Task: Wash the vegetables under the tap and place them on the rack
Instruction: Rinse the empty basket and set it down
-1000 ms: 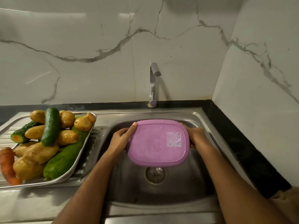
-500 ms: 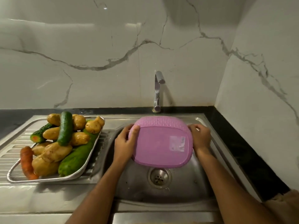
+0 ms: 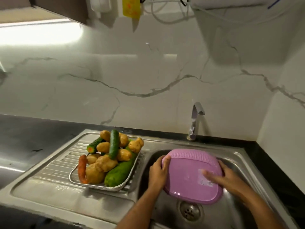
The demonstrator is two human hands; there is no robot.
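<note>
A pink plastic basket is held upside down over the steel sink, its flat base facing me. My left hand grips its left rim with curled fingers. My right hand lies across the base, fingers stretched out flat and blurred. A steel tray on the draining board holds potatoes, cucumbers, a large green gourd and a carrot. The tap stands behind the sink; no water runs from it.
The ribbed draining board stretches left of the sink. A dark counter lies beyond it. The drain sits below the basket. Marble walls close in behind and to the right. Cables and a white appliance hang overhead.
The view has tilted up and swung left. My right hand has moved from the basket's right rim onto its flat base. My left hand keeps its grip on the left rim.
</note>
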